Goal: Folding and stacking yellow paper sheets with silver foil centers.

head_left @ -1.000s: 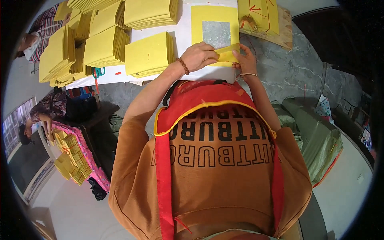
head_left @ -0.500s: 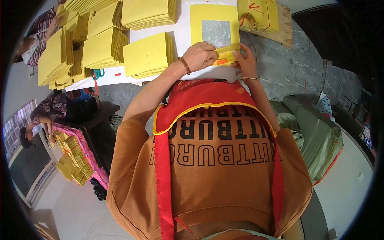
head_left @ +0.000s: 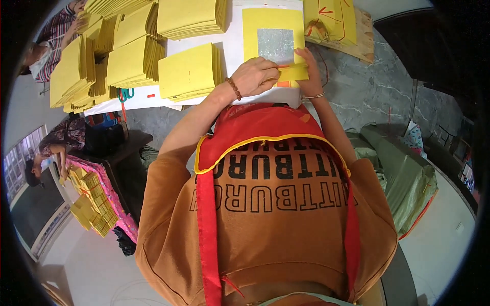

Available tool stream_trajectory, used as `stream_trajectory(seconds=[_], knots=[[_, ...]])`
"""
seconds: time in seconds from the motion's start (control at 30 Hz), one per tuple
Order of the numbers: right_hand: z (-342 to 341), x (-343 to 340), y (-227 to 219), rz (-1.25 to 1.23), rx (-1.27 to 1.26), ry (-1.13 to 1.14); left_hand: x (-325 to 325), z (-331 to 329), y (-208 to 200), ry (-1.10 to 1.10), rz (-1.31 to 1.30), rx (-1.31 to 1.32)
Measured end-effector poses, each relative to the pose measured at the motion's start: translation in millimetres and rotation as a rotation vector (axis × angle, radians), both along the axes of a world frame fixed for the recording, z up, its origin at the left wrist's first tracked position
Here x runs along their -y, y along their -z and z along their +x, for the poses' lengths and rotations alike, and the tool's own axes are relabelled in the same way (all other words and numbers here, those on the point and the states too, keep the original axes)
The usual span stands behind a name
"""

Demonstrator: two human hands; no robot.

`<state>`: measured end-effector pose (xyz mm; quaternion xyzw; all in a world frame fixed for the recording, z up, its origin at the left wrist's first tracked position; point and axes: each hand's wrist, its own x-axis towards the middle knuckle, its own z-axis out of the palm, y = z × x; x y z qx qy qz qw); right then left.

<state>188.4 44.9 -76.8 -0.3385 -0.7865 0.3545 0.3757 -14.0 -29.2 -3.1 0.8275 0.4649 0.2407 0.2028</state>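
A yellow paper sheet with a silver square in its middle lies at the near edge of the white-covered table. Its near end is lifted into a yellow flap, and small orange patches show beside it. My left hand, with a brown bead bracelet on the wrist, closes its fingers on the flap's left end. At the right end my right hand grips the paper. Its fingers reach up behind the flap to the silver square's corner, and the flap partly hides them.
Several stacks of folded yellow paper cover the table's left. Green-handled scissors lie at its near edge. Beyond the sheet, to the right, a tied yellow bundle sits on a wooden board. Two other people are at the left, one beside more yellow bundles.
My right hand's fingers have moved up toward the silver square. The lifted flap now looks wider and tilts toward the right. My left hand has shifted slightly.
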Motion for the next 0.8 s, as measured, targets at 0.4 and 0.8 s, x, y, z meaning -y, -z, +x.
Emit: stream_trajectory(seconds=[0.4, 0.8], knots=[[-0.2, -7.6, 7.9, -0.500, -0.318, -0.072, 7.7, -6.1, 6.6, -0.318, 0.022, -0.035], [7.4, -29.5, -18.7, -0.890, -0.303, -0.131, 4.0, 2.0, -14.9, -0.633, -0.042, 0.571]])
